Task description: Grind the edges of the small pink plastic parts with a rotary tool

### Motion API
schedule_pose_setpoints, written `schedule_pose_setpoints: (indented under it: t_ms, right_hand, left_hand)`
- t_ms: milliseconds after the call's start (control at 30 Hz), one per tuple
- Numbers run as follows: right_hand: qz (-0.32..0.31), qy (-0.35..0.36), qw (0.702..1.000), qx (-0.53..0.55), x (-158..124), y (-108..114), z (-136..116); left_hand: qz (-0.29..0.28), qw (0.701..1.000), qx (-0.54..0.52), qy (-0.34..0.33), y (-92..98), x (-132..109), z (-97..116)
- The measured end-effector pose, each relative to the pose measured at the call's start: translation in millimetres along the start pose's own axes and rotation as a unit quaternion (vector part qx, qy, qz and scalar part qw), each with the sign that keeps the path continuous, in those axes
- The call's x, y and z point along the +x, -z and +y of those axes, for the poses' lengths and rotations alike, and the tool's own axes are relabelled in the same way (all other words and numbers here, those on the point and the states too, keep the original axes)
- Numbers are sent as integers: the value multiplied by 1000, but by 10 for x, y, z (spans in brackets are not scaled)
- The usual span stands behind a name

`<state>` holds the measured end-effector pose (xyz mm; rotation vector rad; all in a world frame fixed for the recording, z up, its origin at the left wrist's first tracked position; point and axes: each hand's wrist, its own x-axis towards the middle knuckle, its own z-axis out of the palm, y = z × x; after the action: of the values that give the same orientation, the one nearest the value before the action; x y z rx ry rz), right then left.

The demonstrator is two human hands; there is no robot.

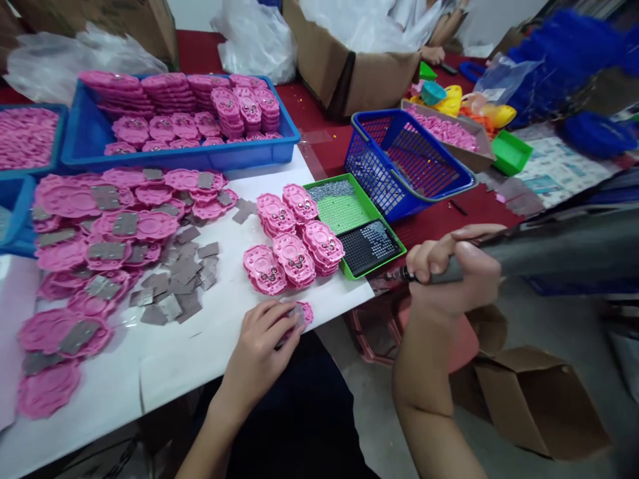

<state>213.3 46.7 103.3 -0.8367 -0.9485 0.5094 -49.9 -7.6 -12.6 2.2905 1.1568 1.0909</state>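
My left hand (pixel 259 346) is closed around a small pink plastic part (pixel 307 313) at the table's front edge. Something grey shows on that part beneath the fingers, which hide most of it. My right hand (pixel 456 266) grips a dark electric screwdriver (pixel 554 243), partly blurred, with its bit pointing left. The tip is just off the front corner of a green tray (pixel 355 274). Inside this tray, a black perforated plate (pixel 367 247) carries rows of tiny screws. Beyond my left hand stand several stacks of pink plastic parts (pixel 293 256) with shiny round pieces on them.
Loose grey metal plates (pixel 184 276) lie left of the stacks, beside pink casings (pixel 144 226) with grey plates on them. A blue bin (pixel 200 158) of pink parts and a blue basket (pixel 414 183) stand behind. Below right are a pink stool (pixel 462 342) and an open carton (pixel 534 399).
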Motion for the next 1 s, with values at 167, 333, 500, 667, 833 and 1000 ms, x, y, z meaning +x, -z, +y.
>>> schedule_pose_setpoints:
  t_ms: [167, 333, 500, 667, 833, 1000]
  right_hand:
    - [98, 10, 995, -33, 228, -53, 305]
    - [125, -21, 991, -41, 288, -15, 512]
    - [142, -13, 988, -59, 291, -13, 529]
    - [149, -26, 986, -64, 310, -14, 530]
    - [145, -32, 987, -64, 302, 24, 577]
    - [122, -43, 989, -66, 296, 36, 581]
  left_hand:
    - [-10, 1000, -7, -3, -10, -22, -25]
    - [-11, 1000, -2, -22, 3, -15, -30]
    - [-8, 999, 3, -43, 15, 11, -16]
    - [-13, 999, 3, -47, 10, 4, -18]
    - [-17, 999, 4, -47, -5, -14, -23]
    - [-16, 999, -6, -50, -11, -7, -17]
